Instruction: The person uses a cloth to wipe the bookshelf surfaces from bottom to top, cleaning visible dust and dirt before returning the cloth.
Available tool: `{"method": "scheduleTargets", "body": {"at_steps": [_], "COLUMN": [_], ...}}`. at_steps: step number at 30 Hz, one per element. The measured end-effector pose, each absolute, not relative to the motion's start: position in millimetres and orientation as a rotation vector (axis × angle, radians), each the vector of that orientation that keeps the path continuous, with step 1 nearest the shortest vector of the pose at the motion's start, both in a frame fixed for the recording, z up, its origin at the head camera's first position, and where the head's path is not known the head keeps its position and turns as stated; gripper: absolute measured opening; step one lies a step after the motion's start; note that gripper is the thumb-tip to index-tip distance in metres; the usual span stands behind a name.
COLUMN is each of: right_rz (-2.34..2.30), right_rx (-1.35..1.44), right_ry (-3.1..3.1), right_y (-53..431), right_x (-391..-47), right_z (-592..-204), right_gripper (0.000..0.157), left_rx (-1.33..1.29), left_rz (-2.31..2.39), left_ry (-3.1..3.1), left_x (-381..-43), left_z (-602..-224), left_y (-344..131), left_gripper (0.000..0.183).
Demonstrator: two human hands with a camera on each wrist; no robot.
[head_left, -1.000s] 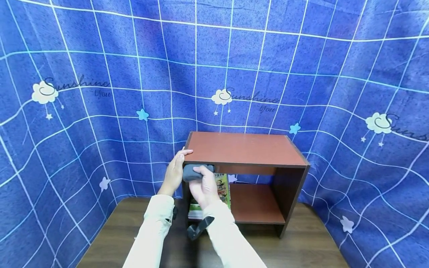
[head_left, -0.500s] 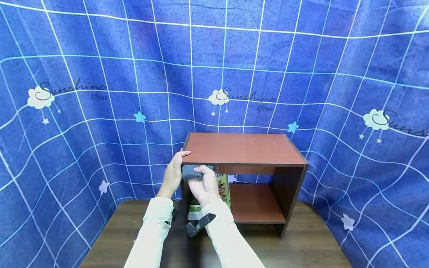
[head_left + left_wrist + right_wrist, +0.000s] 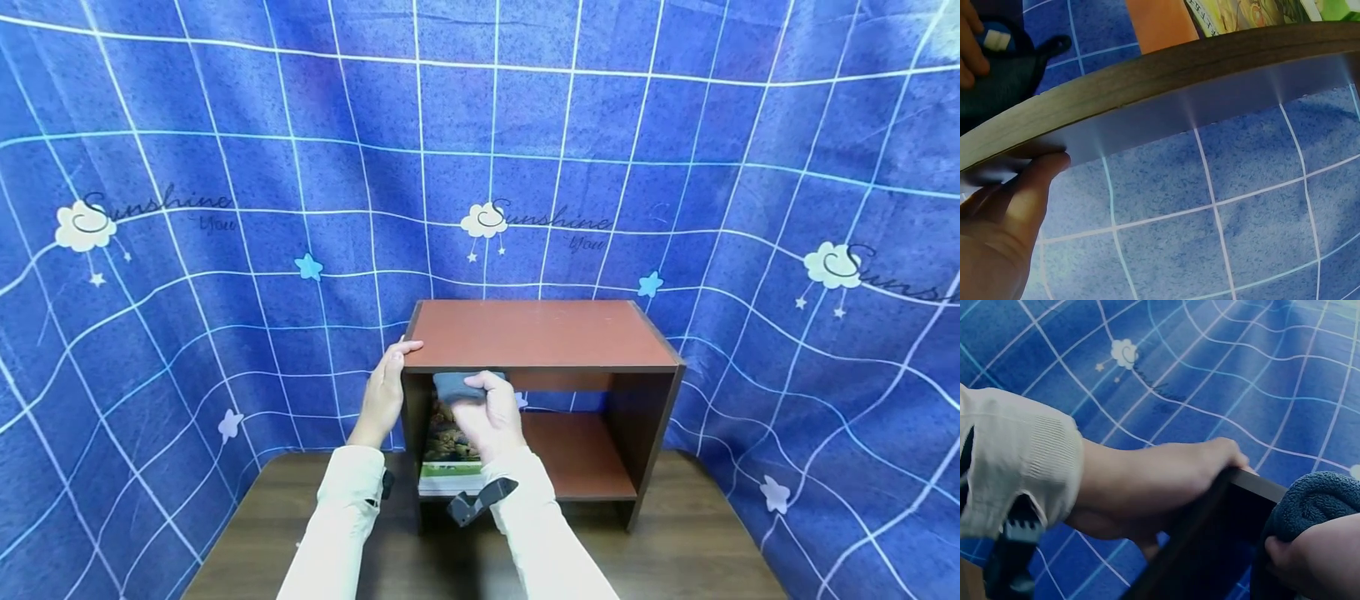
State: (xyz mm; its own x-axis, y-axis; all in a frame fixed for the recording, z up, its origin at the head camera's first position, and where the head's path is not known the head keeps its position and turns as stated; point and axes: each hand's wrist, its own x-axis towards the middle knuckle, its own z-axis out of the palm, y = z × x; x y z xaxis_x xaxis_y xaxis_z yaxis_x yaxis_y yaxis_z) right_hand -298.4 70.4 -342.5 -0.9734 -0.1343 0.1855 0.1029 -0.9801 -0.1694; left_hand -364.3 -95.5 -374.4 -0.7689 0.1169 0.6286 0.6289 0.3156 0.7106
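Observation:
My left hand [image 3: 381, 396] rests on the left side of a small wooden shelf [image 3: 532, 333], its fingertips over the edge of the reddish top board. In the left wrist view, the left hand [image 3: 1007, 231] touches the outer face of the side panel. My right hand [image 3: 491, 417] grips a folded dark grey-blue towel [image 3: 456, 386] just under the front edge of the top board. Terry texture shows on the towel [image 3: 1316, 497] in the right wrist view, with the thumb pressed against it. A loop hangs off the towel [image 3: 1007, 81] in the left wrist view.
Several books [image 3: 450, 477] lie or lean in the left part of the shelf, partly behind the right hand. The shelf stands on a brown wooden table [image 3: 675, 550]. A blue gridded curtain [image 3: 360, 208] surrounds it at the back and sides.
My right hand has moved to the right with the towel, along the underside of the top board, away from the left panel. The left hand stays on the shelf's side.

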Motion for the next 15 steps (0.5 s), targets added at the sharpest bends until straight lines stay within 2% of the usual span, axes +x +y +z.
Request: {"method": "scheduleTargets", "body": {"at_steps": [6,12,15], "right_rz": [-3.031,-3.063,-3.09], "right_rx": [-0.282,-0.315,-0.305], "right_ry": [0.261,0.352,0.344], "right_y": [101.6,135.0,151.1], "right_x": [-295.5,-291.0,-288.9], "right_z": [-342.7,-343.0,-343.0], "right_gripper": [0.076,0.088,0.085], "left_rx": [-0.65,-0.64,-0.646], "left_rz": [-1.459,-1.463,-1.462], "left_ry": [-2.136,-2.129,-2.139], "left_x": [-365.8,-366.3,-366.1], "left_z": [-376.9,-376.2,-375.3], "left_y": [-96.2,-97.1,-96.5], "left_gripper": [0.052,0.051,0.052]}}
